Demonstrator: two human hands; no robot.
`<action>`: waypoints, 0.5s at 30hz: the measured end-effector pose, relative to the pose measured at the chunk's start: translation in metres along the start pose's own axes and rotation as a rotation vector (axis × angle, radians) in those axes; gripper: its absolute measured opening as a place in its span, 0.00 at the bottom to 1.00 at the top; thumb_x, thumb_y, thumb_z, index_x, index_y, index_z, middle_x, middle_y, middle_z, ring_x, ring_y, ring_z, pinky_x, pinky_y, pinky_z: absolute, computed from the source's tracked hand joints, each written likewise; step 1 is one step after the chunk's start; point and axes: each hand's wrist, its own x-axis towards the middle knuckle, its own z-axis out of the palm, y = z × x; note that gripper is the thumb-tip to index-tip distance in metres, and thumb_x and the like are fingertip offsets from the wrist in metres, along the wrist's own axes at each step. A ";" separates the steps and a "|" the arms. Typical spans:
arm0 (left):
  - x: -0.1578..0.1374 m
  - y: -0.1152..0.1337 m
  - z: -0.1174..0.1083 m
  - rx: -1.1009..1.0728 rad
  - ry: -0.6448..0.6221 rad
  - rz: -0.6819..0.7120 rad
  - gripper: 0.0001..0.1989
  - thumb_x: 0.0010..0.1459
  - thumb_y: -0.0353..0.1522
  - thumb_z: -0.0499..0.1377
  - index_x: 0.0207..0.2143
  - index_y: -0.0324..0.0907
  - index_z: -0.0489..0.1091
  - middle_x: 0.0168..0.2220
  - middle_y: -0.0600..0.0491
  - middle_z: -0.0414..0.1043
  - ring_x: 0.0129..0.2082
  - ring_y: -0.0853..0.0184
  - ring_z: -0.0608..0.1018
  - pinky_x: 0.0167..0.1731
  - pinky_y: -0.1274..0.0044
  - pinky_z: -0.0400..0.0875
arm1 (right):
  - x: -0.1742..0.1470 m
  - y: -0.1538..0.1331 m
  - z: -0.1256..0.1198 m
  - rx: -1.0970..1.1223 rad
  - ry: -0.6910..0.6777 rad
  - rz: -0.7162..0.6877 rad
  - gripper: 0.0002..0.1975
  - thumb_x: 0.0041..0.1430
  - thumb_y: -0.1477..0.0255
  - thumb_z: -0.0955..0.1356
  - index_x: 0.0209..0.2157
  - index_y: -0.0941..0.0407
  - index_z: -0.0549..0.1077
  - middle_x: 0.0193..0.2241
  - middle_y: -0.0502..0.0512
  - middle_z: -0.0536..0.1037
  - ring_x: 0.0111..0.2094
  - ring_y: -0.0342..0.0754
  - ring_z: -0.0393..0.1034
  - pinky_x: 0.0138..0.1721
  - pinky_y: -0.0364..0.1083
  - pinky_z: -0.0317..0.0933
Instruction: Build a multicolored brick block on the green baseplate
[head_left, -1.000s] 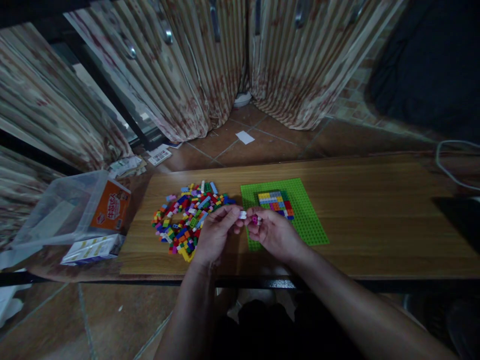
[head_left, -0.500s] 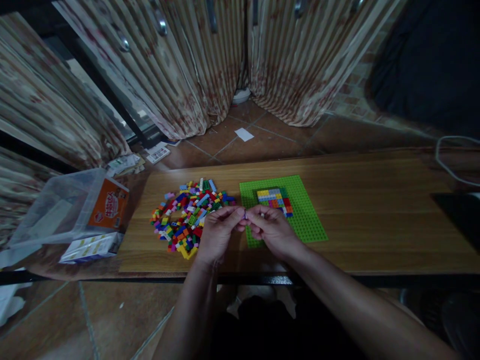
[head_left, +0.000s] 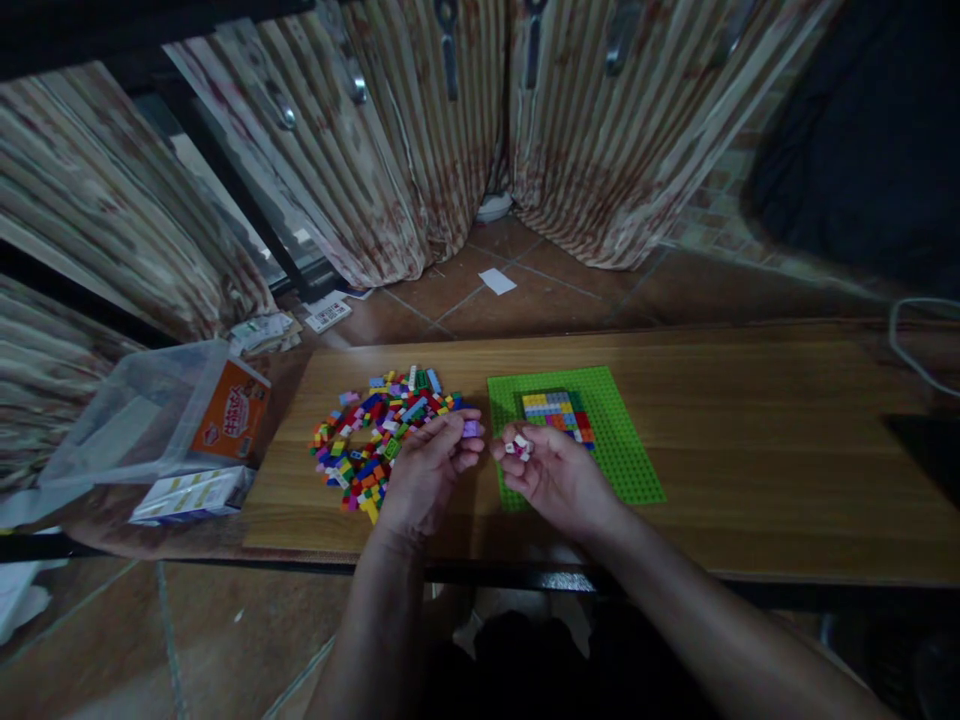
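My left hand pinches a purple brick between thumb and fingers, at the right side of a loose heap of coloured bricks. A short gap away, my right hand is turned partly palm up, its curled fingers cradling several small white and pink bricks. Behind the right hand lies a green baseplate. On it sits a patchwork of coloured bricks in yellow, grey, blue, orange and red, its lower part covered by my right hand.
The wooden table runs across the view. Left of it stand a clear plastic bin with an orange label and a white box. Curtains hang behind the table. A white cable loops at the far right.
My hands, which met at a small purple piece, have drawn apart. The purple brick is now in my left hand, and white and pink bricks show in my right. The view has shifted slightly.
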 end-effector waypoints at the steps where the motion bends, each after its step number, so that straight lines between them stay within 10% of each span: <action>1: 0.000 0.002 -0.002 -0.013 0.015 0.012 0.13 0.48 0.33 0.69 0.36 0.35 0.77 0.29 0.52 0.76 0.25 0.77 0.75 0.23 0.87 0.70 | 0.000 0.000 -0.001 -0.009 -0.012 -0.005 0.07 0.50 0.68 0.69 0.27 0.57 0.75 0.26 0.51 0.77 0.22 0.39 0.63 0.23 0.39 0.58; 15: -0.002 0.033 -0.038 -0.083 0.280 0.250 0.10 0.47 0.31 0.66 0.32 0.35 0.75 0.24 0.55 0.72 0.22 0.76 0.74 0.22 0.86 0.69 | -0.004 0.013 0.010 -0.081 0.178 0.012 0.13 0.58 0.62 0.69 0.36 0.57 0.79 0.39 0.57 0.80 0.45 0.47 0.73 0.49 0.45 0.68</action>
